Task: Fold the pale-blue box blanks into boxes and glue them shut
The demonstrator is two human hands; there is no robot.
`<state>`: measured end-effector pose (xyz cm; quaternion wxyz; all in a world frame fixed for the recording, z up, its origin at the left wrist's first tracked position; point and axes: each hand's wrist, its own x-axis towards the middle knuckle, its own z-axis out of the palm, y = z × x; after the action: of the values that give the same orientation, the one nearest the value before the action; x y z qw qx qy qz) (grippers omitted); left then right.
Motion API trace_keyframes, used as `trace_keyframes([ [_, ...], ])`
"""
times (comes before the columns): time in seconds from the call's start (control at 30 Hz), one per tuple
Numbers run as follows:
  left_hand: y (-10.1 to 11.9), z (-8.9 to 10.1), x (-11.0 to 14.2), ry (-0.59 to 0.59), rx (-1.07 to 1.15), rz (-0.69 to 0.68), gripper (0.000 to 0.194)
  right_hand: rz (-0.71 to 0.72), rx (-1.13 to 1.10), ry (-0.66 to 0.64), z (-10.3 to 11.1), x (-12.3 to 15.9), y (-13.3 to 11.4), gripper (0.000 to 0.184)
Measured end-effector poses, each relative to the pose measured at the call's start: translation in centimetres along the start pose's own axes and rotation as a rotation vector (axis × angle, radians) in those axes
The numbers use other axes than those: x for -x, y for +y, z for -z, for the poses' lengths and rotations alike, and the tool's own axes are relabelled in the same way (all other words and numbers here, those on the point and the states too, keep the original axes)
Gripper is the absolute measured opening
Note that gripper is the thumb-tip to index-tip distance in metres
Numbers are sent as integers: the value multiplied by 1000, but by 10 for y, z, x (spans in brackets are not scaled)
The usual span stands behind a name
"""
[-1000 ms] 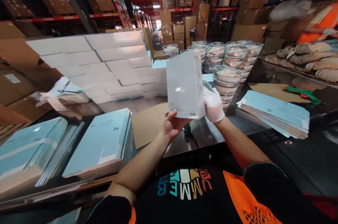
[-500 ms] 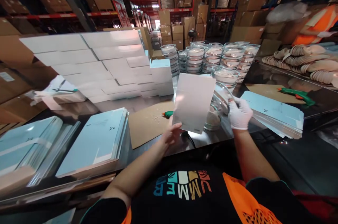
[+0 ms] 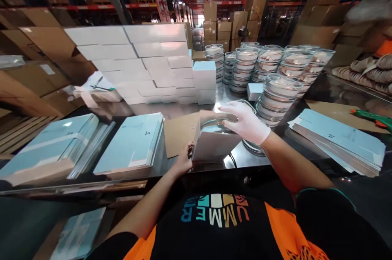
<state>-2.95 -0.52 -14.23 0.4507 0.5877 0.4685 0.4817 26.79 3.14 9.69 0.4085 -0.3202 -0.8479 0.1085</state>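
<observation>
My left hand (image 3: pixel 184 159), bare, grips the left side of a white cardboard box (image 3: pixel 216 146), which stands tilted at the table's front edge with its top open. A round clear glass dish (image 3: pixel 208 123) sits partly inside that opening. My right hand (image 3: pixel 246 123), in a white glove, reaches over the box with its fingers on the dish's rim; part of the dish is hidden by the box and hand. Just behind and right of the box, more glass dishes (image 3: pixel 255 147) rest on the metal table.
White boxes (image 3: pixel 159 63) form a wall at the back left. Stacked glass dishes (image 3: pixel 271 102) stand back right. Flat light-blue carton stacks (image 3: pixel 130 143) lie left, another carton stack (image 3: pixel 339 137) right. A green glue gun (image 3: pixel 372 117) lies on cardboard at far right.
The flat-looking white box has been turned so its opening faces up. My right hand has brought the glass dish left into it. The view has swung left.
</observation>
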Motion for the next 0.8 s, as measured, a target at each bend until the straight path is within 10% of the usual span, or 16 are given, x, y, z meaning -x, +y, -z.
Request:
trace_keyframes([
  [0.13, -8, 2, 6, 95, -147, 14, 91, -71, -231, 255, -46, 31, 23, 59],
  [0.27, 1, 4, 11, 189, -64, -100, 102, -198, -397, 200, -99, 76, 27, 92],
  [0.43, 38, 9, 11, 325, -167, -414, 60, -336, -648, 125, -148, 73, 12, 82],
  [0.63, 47, 16, 9, 545, -135, -544, 75, -492, -558, 316, -170, 31, 0, 60],
  [0.8, 34, 37, 14, 409, -333, -511, 63, -366, -285, 228, -145, 25, 22, 67],
])
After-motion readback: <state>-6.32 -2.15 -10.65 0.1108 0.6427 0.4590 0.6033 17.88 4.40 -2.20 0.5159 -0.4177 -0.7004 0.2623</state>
